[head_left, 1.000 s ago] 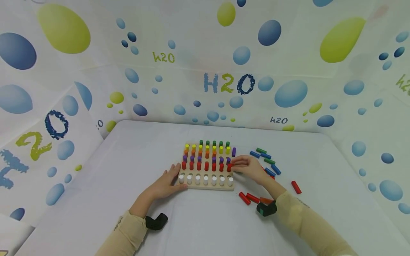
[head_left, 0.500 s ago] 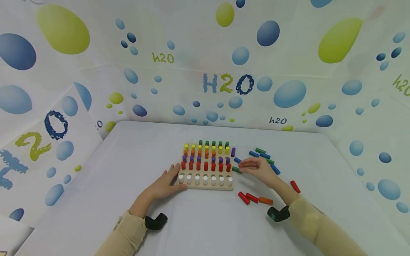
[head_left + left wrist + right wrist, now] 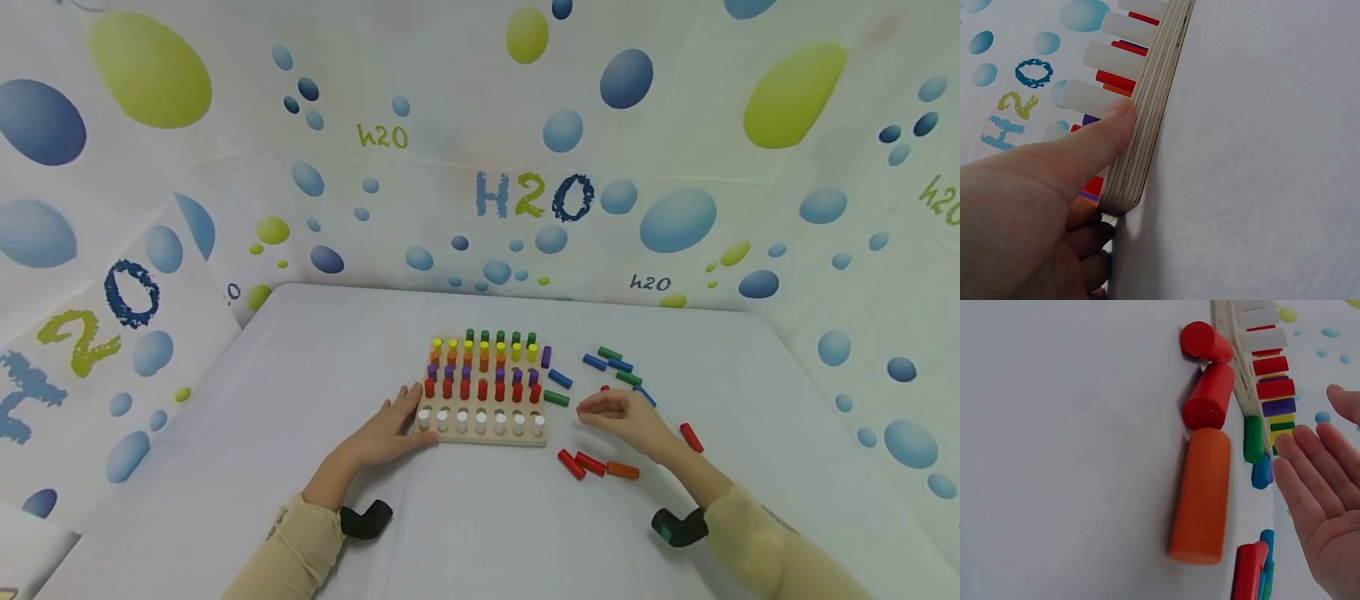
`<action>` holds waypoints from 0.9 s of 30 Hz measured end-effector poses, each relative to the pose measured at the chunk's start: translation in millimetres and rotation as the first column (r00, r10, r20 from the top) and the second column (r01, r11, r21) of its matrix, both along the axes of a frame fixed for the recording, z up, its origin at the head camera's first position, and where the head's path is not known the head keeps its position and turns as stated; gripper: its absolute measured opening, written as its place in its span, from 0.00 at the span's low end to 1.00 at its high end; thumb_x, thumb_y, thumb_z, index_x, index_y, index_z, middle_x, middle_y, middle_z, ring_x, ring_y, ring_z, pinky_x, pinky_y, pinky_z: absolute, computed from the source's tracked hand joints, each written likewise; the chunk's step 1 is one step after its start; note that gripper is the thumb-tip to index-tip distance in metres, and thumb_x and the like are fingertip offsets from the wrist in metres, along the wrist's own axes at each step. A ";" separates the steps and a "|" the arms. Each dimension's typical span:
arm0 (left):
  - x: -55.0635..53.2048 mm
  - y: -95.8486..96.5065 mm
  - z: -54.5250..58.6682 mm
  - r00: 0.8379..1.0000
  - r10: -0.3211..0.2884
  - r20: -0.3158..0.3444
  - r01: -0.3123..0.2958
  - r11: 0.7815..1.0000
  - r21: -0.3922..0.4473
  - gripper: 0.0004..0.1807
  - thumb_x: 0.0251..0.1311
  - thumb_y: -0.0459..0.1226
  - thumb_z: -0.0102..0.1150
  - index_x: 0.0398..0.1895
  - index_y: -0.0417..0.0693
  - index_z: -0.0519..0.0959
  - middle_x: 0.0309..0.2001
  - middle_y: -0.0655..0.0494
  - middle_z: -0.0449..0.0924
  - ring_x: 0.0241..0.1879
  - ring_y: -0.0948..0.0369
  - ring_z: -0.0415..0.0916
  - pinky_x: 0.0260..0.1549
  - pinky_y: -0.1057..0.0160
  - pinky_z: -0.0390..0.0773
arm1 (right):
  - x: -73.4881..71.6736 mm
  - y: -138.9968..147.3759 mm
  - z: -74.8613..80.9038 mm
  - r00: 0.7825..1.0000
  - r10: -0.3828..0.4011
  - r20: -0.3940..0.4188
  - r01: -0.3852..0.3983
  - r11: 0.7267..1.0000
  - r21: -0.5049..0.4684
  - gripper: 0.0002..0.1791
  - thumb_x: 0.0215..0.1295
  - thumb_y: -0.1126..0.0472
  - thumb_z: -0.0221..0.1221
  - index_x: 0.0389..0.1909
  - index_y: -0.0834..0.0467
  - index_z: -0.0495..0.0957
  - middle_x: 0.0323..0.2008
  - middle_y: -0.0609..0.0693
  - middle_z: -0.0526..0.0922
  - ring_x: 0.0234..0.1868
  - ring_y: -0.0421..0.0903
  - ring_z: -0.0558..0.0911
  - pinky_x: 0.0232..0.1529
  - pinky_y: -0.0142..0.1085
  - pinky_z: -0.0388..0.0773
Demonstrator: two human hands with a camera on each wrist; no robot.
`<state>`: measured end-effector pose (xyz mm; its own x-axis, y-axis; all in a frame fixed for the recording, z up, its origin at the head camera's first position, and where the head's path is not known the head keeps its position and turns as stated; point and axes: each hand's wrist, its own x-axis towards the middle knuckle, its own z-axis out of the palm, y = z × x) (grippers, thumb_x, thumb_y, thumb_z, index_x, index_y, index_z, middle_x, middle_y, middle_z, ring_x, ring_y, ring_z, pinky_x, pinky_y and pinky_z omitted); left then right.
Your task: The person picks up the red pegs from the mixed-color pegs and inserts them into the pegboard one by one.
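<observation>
A wooden pegboard bears rows of coloured pegs: white in front, then red, purple, orange, yellow and green behind. My left hand holds its front left corner. The left wrist view shows the thumb on the board's front edge, with the other fingers curled by its side. To the right of the board, my right hand hovers over the table, holding nothing. Its fingers lie straight in the right wrist view. Nearest it are a loose green peg and a blue peg.
Two red pegs and an orange peg lie in front of the right hand. Several blue and green pegs are scattered behind it. One red peg lies farther right, and a purple peg by the board's right edge.
My right hand has let go of the end red peg in the board and drawn back right and nearer to me, uncovering the loose green and blue pegs. The left hand stays put.
</observation>
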<state>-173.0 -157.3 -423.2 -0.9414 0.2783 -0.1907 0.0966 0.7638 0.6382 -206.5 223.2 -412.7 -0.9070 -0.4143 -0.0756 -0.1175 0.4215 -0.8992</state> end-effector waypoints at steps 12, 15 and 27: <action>-0.6 0.6 -0.9 1.000 -0.013 -0.017 0.013 1.000 -0.001 0.52 0.54 0.58 0.56 0.70 0.36 0.44 0.70 0.42 0.42 0.70 0.48 0.33 0.65 0.48 0.35 | 12.0 17.2 -14.1 0.999 0.042 0.017 -0.042 0.999 0.016 0.20 0.57 0.53 0.62 0.45 0.62 0.78 0.42 0.55 0.82 0.43 0.48 0.82 0.43 0.32 0.78; 0.8 -1.0 -1.5 1.000 -0.011 -0.018 0.011 1.000 0.003 0.52 0.53 0.58 0.56 0.70 0.37 0.44 0.71 0.43 0.42 0.70 0.49 0.33 0.66 0.48 0.35 | 13.3 15.9 -17.4 0.998 0.054 0.017 -0.054 0.997 0.047 0.20 0.56 0.52 0.63 0.44 0.62 0.78 0.41 0.55 0.82 0.43 0.48 0.82 0.42 0.32 0.79; 0.3 -3.5 -3.0 1.000 -0.014 -0.023 0.015 1.000 0.002 0.53 0.53 0.59 0.56 0.70 0.38 0.44 0.71 0.45 0.42 0.70 0.51 0.34 0.66 0.49 0.36 | 17.6 14.6 -23.9 0.974 0.118 -0.195 -0.080 0.978 0.195 0.15 0.55 0.55 0.64 0.40 0.60 0.81 0.37 0.50 0.83 0.40 0.45 0.82 0.39 0.30 0.79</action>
